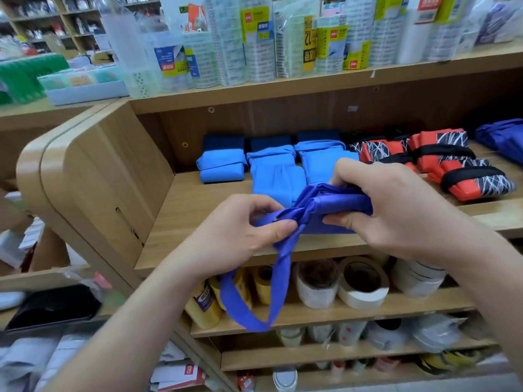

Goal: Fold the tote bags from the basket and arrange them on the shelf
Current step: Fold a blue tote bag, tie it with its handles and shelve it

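Observation:
I hold a purple-blue tote bag [336, 206], bunched into a small bundle, just above the front of the wooden shelf [198, 230]. My right hand [387, 205] grips the bundle from the right, thumb underneath. My left hand [240, 233] pinches the bag's strap where it leaves the bundle. The strap loop [249, 309] hangs down in front of the lower shelf. Folded light-blue tote bags [271, 168] lie in a row on the shelf behind, with dark-blue ones at the back. The basket is not in view.
Folded red tote bags with black-and-white line print [452, 168] lie on the right of the shelf, and a loose purple-blue bag [503, 140] at the far right. Tape rolls [362, 281] fill the shelf below; packaged goods [254, 46] stand above.

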A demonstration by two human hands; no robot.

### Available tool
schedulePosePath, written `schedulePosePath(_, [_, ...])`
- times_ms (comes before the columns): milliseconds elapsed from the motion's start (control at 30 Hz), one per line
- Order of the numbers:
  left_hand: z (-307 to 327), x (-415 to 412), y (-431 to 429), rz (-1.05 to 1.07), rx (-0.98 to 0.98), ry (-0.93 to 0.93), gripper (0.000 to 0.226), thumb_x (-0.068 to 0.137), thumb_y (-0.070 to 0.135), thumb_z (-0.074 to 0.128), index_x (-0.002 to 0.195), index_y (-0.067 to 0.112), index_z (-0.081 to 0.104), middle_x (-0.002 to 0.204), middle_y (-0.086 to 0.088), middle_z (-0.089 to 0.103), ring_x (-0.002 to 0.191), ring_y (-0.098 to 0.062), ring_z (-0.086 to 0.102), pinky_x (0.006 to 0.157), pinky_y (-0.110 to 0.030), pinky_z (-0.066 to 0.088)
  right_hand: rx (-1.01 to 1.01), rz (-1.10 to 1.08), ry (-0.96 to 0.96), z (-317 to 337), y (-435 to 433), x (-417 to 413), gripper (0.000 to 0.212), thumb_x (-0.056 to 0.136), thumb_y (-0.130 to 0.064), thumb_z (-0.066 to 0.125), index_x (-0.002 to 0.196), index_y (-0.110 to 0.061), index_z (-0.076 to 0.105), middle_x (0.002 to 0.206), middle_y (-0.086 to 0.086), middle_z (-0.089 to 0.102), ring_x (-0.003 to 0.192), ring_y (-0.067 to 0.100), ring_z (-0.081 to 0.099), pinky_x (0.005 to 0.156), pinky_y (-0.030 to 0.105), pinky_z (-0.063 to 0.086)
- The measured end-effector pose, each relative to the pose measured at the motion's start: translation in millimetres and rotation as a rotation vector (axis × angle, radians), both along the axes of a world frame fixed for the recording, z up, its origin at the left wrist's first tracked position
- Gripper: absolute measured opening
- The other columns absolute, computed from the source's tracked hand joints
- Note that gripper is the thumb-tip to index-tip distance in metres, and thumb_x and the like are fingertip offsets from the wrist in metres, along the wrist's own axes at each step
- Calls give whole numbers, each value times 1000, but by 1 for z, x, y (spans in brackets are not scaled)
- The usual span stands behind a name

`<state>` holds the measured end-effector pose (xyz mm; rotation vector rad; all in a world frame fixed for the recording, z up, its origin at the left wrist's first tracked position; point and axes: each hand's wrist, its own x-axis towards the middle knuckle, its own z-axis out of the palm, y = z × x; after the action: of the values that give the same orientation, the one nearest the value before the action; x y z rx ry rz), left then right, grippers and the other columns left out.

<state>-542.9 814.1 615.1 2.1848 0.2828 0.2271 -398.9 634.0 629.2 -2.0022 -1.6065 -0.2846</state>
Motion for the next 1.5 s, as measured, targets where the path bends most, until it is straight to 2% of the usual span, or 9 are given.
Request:
schedulePosePath(300, [-2,-31,47,55,-838,-417,36,56,35,92,77,14,72,62,-3,58,64,-16,65,63,-26,56,96,-118,53,2,-24,25,28,75,-18,77,84,-19,51,68,-8,58,59,11,55,52,41,47])
schedulePosePath(467, [-8,-27,36,108,-1094,-552,32,92,6,46,102,24,70,67,-2,49,60,-10,54,72,-32,57,59,-110,178,-5,-19,24,34,78,-20,75,93,-29,46,78,-12,63,69,9,61,62,35,50])
schedulePosePath(567, [0,-37,35,20,-762,-451,22,75,3,69,88,17,78,75,-6,58,74,-14,59,79,-27,54,-1,-108,214,1,-20,26,44,80,-15,74,102,-37,42,83,-8,68,72,14,64,65,45,53])
schedulePosePath(667, [-1,-40,45,47,76,-242,59,73,-18,68,109,28,76,93,-2,60,94,-12,62,86,-14,47,-82,-87,234,5,-19,26,50,84,-14,72,108,-45,41,83,-5,70,68,22,64,64,47,53])
schedulePosePath(767, [-11,-32,41,108,802,-317,58,74,-15,69,121,18,69,103,-5,54,90,-20,57,79,-29,51,-145,-56,237,6,-11,23,53,86,-16,71,112,-52,41,83,0,70,65,24,61,66,48,53])
schedulePosePath(967, [-6,-33,52,210,1107,-433,17,74,7,66,84,12,78,102,-9,58,93,-26,45,80,-28,37,-189,-52,272,5,-11,28,58,86,-19,71,118,-58,42,99,1,68,94,18,64,86,48,50])
schedulePosePath(1167, [18,-50,50,-262,216,-289,9,68,30,79,69,22,74,118,0,57,125,-24,48,108,-28,33,-222,-67,363,3,-8,32,62,87,-18,72,117,-62,40,95,-7,65,91,7,61,82,44,52])
schedulePosePath(1367, [28,-37,39,-398,-490,-422,24,76,33,79,88,13,73,70,0,66,68,-17,64,73,-28,52,-239,14,375,6,1,17,81,86,-14,73,123,-71,29,100,-13,60,88,3,62,76,32,51])
schedulePosePath(1500, [29,-24,34,-418,-896,-467,46,87,21,67,130,5,59,119,-7,68,72,-12,67,75,-28,57,-186,68,244,14,0,1,104,88,-13,70,129,-80,3,116,-27,47,95,4,58,88,30,47])
